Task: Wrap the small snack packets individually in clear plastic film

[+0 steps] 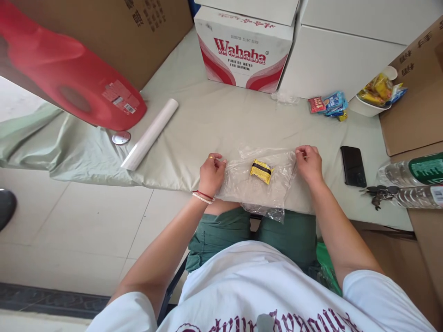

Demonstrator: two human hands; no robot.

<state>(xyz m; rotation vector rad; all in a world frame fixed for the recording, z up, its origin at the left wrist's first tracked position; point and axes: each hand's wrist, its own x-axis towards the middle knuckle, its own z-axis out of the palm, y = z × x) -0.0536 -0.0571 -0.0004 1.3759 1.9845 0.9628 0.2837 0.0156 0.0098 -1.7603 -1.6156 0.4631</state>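
Note:
A sheet of clear cling film lies spread at the table's front edge, its lower end hanging over. On its middle rests a small yellow wrapped snack packet with a black band. At the film's left edge, my left hand is closed, thumb and fingers pinching the film. My right hand pinches the film's upper right corner, fingers pressed together. Neither hand touches the packet.
To the left lie a white film roll, a round metallic object and a large red jug. Rightward are a black phone, keys, bottles, small packets and a filled tub. Boxes stand behind.

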